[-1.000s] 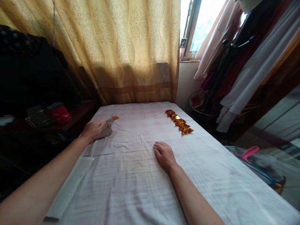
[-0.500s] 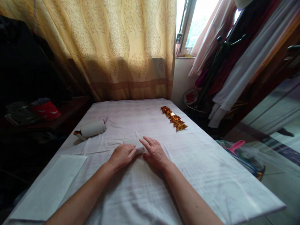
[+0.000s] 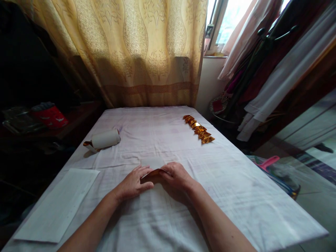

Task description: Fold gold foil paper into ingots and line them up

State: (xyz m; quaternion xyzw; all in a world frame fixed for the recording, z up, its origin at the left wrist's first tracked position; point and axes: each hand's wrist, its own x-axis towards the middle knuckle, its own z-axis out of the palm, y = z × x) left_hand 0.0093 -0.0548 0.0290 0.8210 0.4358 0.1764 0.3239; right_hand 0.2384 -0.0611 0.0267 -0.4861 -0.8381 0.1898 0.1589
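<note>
On the cloth in front of me is a sheet of foil paper (image 3: 153, 161). Its white back faces up, and its near edge is lifted in an arch that shows a brown-gold underside. My right hand (image 3: 176, 174) pinches the right end of this raised edge between thumb and fingers. At the left end, my left hand (image 3: 135, 182) rests its fingers against the sheet, with the thumb stretched out apart below. Further off to the right lies a row of folded gold foil pieces (image 3: 198, 128).
A white roll with gold lining (image 3: 105, 139) lies at the left of the cloth-covered table (image 3: 236, 189). Nearer is a stack of white paper (image 3: 59, 204). A red container (image 3: 49, 117) stands on a dark side surface. Beyond the table hangs a gold curtain (image 3: 147, 45).
The near edge of the foil paper now arches up and shows its underside. My left thumb has come away from the fingers; my right fingers have closed on the right end.
</note>
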